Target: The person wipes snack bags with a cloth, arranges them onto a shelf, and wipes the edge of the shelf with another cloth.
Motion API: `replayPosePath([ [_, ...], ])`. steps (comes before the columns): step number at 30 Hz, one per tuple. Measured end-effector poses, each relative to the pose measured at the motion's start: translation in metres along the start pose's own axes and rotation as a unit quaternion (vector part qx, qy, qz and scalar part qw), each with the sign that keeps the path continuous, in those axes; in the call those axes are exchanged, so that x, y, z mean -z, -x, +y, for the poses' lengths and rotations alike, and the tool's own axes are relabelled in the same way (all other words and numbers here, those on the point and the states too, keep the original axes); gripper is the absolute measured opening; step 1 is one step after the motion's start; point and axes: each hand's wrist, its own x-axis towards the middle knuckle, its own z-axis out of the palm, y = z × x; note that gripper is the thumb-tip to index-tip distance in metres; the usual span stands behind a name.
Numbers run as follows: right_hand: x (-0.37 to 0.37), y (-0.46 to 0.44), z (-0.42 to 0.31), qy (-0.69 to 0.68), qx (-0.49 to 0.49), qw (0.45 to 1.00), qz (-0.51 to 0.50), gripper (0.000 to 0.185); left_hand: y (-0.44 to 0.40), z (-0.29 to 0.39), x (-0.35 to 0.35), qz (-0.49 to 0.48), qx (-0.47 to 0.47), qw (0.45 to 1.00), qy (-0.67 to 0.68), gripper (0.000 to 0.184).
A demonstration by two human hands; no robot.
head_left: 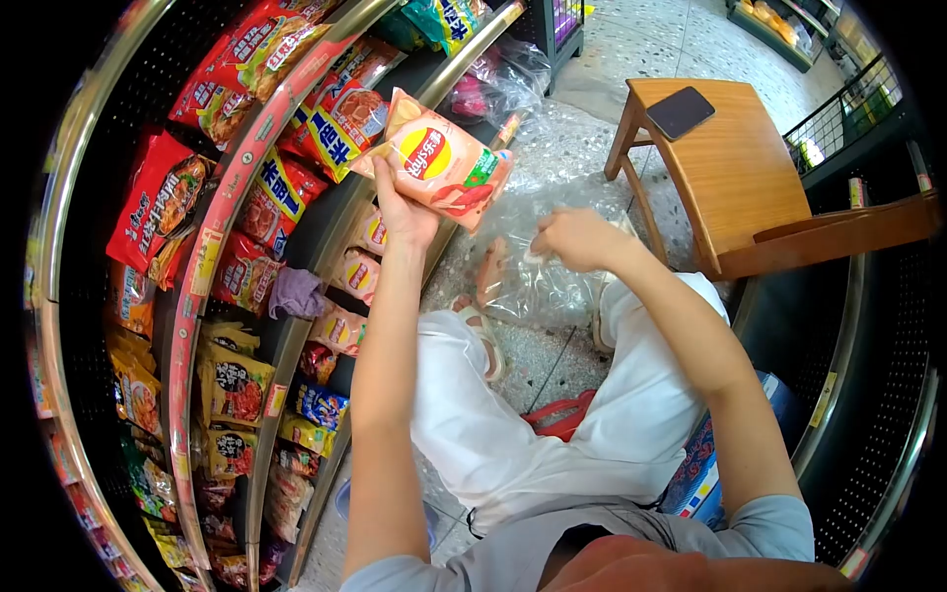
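A pink Lay's chip bag (446, 160) is held up in my left hand (406, 209), whose fingers grip its lower left edge in front of the shelves. Lower and to the right, my right hand (577, 238) has its fingers closed at a large clear plastic bag (543, 291) on the floor between my feet. Another pink packet (491, 269) shows inside the clear bag. More pink Lay's bags (357, 275) stand in a row on the lower shelf, left of my left forearm.
Curved shelves on the left hold noodle packs (161, 209) and snack packets, with a purple cloth (297, 293) on one edge. A wooden chair (735, 148) at the right bears a phone (681, 113). Red straps (560, 415) lie beneath me, beside a blue box (702, 474).
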Motion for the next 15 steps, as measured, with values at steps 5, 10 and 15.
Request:
replayPosePath([
  [5,0.012,0.009,0.02,-0.035,-0.021,0.998,0.037,0.034,0.01,0.004,0.006,-0.003,0.08,0.997,-0.018,0.063],
  [10,0.027,0.016,0.039,-0.104,-0.041,0.992,0.067,0.035,0.016,-0.003,0.031,-0.012,0.122,0.991,-0.05,0.064],
  [15,0.031,0.008,0.065,-0.094,-0.056,0.985,0.135,0.034,0.018,-0.01,0.03,0.013,0.178,0.979,-0.094,0.064],
])
